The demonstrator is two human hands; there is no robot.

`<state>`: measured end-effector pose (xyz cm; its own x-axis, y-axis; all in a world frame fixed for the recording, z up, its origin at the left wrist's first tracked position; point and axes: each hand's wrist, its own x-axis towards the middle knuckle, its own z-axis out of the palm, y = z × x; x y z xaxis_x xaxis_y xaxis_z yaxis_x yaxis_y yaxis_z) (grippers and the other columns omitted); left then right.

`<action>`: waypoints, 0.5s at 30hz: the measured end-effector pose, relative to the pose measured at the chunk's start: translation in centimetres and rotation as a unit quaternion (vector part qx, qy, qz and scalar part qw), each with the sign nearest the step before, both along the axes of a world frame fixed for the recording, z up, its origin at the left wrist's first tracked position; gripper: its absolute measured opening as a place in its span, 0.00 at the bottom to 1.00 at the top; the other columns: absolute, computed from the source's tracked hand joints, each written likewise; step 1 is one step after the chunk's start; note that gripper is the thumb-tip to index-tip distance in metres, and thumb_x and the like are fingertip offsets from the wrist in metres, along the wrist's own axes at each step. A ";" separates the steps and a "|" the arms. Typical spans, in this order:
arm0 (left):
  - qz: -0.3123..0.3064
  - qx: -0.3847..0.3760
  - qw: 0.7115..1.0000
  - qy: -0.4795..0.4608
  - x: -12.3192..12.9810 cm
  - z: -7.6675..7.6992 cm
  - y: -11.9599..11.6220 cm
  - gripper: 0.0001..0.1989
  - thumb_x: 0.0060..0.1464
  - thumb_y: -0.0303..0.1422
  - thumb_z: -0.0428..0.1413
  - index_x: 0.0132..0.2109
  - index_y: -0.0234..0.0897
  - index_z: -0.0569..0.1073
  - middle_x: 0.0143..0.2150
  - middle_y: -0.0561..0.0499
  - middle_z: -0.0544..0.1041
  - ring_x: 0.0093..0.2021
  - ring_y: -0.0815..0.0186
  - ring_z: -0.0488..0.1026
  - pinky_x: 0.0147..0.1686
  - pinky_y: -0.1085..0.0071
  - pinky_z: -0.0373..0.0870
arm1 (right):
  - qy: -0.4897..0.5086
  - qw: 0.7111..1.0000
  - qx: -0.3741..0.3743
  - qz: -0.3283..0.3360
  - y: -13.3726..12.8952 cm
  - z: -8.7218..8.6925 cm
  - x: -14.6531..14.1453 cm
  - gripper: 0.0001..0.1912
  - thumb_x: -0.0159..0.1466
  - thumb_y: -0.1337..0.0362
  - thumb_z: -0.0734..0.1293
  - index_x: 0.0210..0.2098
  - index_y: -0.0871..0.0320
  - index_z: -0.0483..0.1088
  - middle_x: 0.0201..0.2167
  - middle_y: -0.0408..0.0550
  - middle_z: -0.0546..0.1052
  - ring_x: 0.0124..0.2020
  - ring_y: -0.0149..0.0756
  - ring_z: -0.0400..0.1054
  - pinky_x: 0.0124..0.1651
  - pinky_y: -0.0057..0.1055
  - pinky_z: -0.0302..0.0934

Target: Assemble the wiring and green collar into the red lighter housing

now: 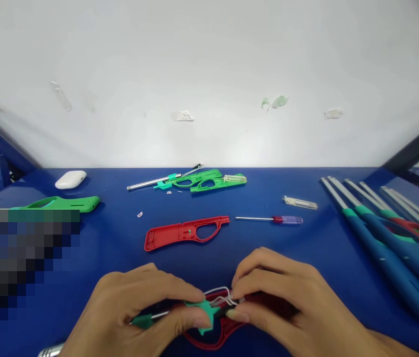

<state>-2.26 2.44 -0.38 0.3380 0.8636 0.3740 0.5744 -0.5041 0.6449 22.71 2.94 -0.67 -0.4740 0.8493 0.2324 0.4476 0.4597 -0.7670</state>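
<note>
My left hand (135,310) and my right hand (280,302) meet low at the centre over a partly taken-apart long lighter (215,317). Its red handle shell lies under my right palm. A green collar piece (205,313) sits between my left thumb and fingers, and thin white wires loop up between the two hands. My right fingertips pinch the parts next to those wires. A metal tube end pokes out at the lower left below my left hand. Beyond the hands lies a separate red handle half (185,231), and right of it a small screwdriver (274,219) with a red and clear grip.
On the blue table: green handle halves and a metal tube (194,180) at the back centre, a clear small part (300,202), a white case (70,179), a green shell (61,203) at left, several whole lighters (388,233) at right. A white wall stands behind.
</note>
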 end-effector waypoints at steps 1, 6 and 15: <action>-0.003 0.011 1.000 0.002 0.0 0.0 0.0 0.03 0.57 0.41 0.66 0.38 0.60 0.80 0.32 0.74 0.83 0.29 0.78 0.81 0.33 0.87 0.75 | 0.004 1.000 0.005 0.000 0.0 0.0 0.0 0.02 0.65 0.65 0.76 0.35 0.52 0.80 0.37 0.39 0.81 0.36 0.27 0.76 0.43 0.19 0.69; -0.003 0.034 0.999 0.028 -0.2 -0.2 -0.1 0.03 0.62 0.38 0.63 0.40 0.58 0.79 0.33 0.74 0.83 0.29 0.80 0.80 0.32 0.87 0.73 | 0.017 1.000 0.018 -0.002 -0.3 -0.1 -0.1 0.02 0.65 0.66 0.75 0.36 0.53 0.80 0.36 0.40 0.81 0.37 0.27 0.77 0.42 0.19 0.69; -0.079 0.044 0.995 0.044 0.1 -0.5 -0.1 0.03 0.65 0.30 0.57 0.43 0.46 0.74 0.39 0.59 0.78 0.39 0.74 0.75 0.39 0.81 0.74 | 0.018 1.000 0.010 -0.013 -0.2 -0.3 -0.1 0.02 0.65 0.65 0.75 0.36 0.51 0.80 0.36 0.39 0.81 0.35 0.27 0.76 0.40 0.19 0.69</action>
